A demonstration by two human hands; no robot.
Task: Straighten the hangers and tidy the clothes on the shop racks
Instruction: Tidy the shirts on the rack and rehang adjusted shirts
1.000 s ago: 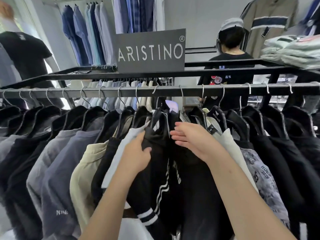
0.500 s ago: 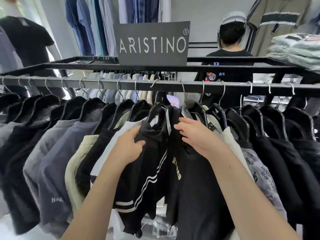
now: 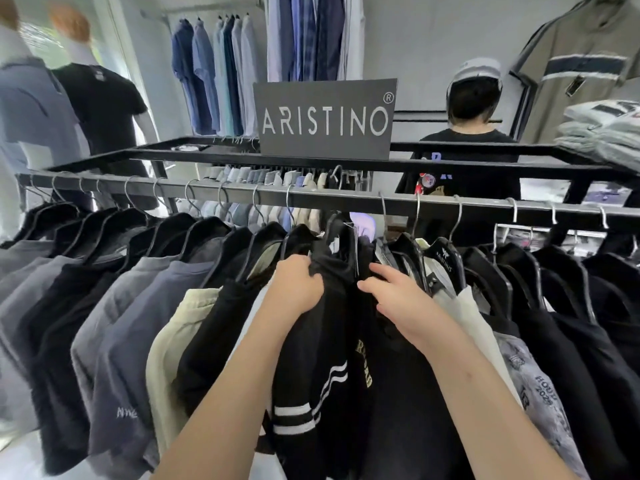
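A black rail [image 3: 311,197] crosses the view, hung with black hangers [image 3: 446,258] carrying shirts in black, grey, navy, cream and white. My left hand [image 3: 298,285] grips the shoulder of a black shirt with white sleeve stripes [image 3: 311,393] near the rail's middle. My right hand [image 3: 398,299] rests with spread fingers on the shoulder of the neighbouring black shirt with gold lettering [image 3: 388,393]. A white tag [image 3: 353,233] hangs between the two shirts' collars. Their hanger hooks are hidden behind the cloth.
A grey ARISTINO sign [image 3: 325,119] stands on the rack's top frame. A person in a black shirt and cap [image 3: 471,126] stands behind the rack. Mannequins [image 3: 100,105] stand at left, folded clothes [image 3: 606,133] lie at right, shirts [image 3: 214,77] hang on the back wall.
My left hand has slid up the striped shirt to its shoulder near the collar. My right hand stays on the gold-lettered shirt. The view has tilted up a little.
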